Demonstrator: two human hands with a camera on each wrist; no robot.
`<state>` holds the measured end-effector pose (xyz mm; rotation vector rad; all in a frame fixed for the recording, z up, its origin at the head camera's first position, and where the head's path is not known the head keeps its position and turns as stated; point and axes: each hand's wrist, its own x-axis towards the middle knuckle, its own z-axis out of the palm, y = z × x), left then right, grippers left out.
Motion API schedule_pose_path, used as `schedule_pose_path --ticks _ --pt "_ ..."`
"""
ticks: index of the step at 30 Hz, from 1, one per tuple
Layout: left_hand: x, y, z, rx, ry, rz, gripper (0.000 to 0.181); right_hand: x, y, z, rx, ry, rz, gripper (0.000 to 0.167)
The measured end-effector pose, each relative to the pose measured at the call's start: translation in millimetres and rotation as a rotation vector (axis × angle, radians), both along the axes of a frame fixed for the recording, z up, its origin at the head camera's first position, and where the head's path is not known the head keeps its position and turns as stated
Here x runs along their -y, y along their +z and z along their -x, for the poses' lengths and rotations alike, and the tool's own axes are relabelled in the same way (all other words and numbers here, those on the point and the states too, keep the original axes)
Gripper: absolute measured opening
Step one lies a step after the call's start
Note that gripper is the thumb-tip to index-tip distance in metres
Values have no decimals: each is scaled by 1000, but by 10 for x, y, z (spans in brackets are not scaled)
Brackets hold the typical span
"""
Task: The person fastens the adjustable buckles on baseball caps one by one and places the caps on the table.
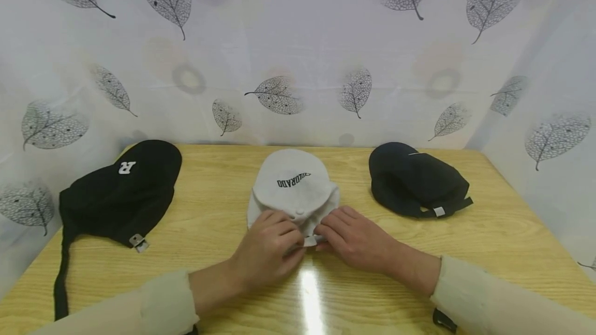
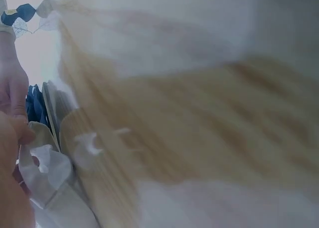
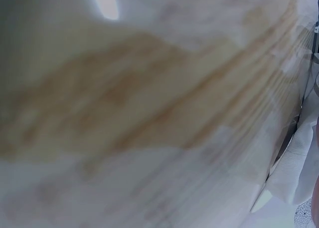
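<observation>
A white baseball cap (image 1: pixel 294 162) with dark COLORADO lettering lies on the wooden table in the middle of the head view. At its near edge, my left hand (image 1: pixel 271 246) pinches the cap's back strap (image 1: pixel 310 241) between thumb and fingers. Opposite it, my right hand (image 1: pixel 357 238) grips the strap's other side with curled fingers. Part of the strap is hidden behind the fingers, so I cannot tell whether it is fastened. The left wrist view catches pale cap fabric (image 2: pixel 57 188) beside the hands, and the right wrist view shows white fabric (image 3: pixel 289 173) at its right edge.
To the left lies a black cap (image 1: pixel 149 190) with a white R, its long strap (image 1: pixel 62 278) hanging toward the near side. Another black cap (image 1: pixel 414 182) rests at the right. A leaf-patterned curtain (image 1: pixel 307 50) borders the table (image 1: pixel 219 185) at the back and sides.
</observation>
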<state>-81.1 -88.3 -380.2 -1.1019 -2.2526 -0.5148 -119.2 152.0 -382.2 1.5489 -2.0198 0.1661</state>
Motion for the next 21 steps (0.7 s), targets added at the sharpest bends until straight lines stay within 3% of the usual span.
schedule_pose_path --ticks 8,16,21 --pt "97 -10 -12 24 -14 13 18 -6 0 1 2 -17 -8 29" --pt "80 -25 23 -69 -75 -15 14 -4 -4 2 -15 -7 4 28" --pt "72 -14 25 -76 -81 -24 14 -1 4 4 -8 -8 5 26"
